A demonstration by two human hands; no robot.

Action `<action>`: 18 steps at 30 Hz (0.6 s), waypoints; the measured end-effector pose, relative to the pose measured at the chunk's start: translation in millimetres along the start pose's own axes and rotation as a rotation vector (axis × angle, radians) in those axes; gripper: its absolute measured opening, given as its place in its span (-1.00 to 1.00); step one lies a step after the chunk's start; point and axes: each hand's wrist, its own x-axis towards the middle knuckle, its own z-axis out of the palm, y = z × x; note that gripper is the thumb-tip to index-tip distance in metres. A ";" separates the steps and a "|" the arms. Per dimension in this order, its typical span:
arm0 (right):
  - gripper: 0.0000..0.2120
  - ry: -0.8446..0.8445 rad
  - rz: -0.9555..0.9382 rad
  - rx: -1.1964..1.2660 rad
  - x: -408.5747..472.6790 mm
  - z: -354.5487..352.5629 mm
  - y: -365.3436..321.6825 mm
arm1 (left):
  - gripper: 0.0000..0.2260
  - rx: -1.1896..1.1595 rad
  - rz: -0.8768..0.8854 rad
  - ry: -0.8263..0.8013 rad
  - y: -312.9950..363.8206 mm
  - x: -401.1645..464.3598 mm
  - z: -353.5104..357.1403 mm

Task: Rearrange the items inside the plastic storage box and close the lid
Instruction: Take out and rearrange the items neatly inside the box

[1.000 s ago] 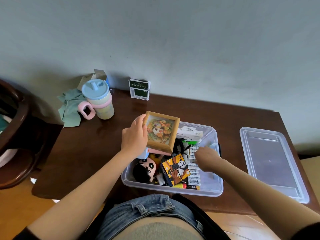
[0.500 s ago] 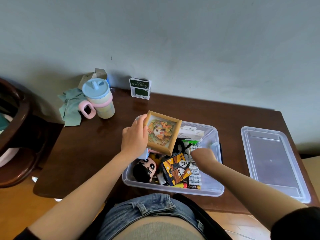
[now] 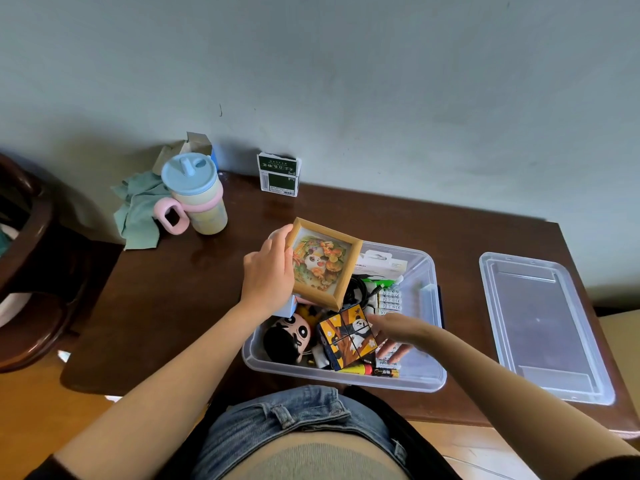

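The clear plastic storage box [image 3: 429, 382] sits open on the dark table in front of me. My left hand [image 3: 268, 275] grips a small wooden picture frame [image 3: 323, 268] by its left edge, tilted up over the box's far left part. My right hand [image 3: 398, 332] reaches down inside the box beside a panda cube [image 3: 348, 337], its fingers touching the cube's right side and the battery packs [image 3: 389, 299]. A black-haired plush doll [image 3: 287, 337], a black cable and a white carton [image 3: 381, 266] also lie in the box. The clear lid [image 3: 543, 327] lies flat on the table to the right.
A pastel sippy cup [image 3: 197, 197] with a pink handle stands at the back left beside a green cloth [image 3: 138, 209]. A small green-and-white pack [image 3: 278, 174] stands against the wall. A dark wooden chair [image 3: 31, 258] is at the far left.
My right hand has moved toward me and lower into the box, next to the panda cube. My left hand has tilted the picture frame slightly clockwise.
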 end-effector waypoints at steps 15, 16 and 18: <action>-0.69 0.276 -0.131 0.433 -28.3 -11.9 -0.3 | -0.69 -0.089 -0.040 0.033 2.1 -0.8 -6.0; -0.71 0.324 -0.120 0.485 -27.8 -10.7 -1.9 | -0.69 -0.098 -0.044 0.036 1.5 -1.2 -5.9; -0.74 0.437 -0.118 0.545 -24.1 -5.5 -4.6 | -0.70 -0.119 -0.058 0.040 0.6 -1.6 -6.0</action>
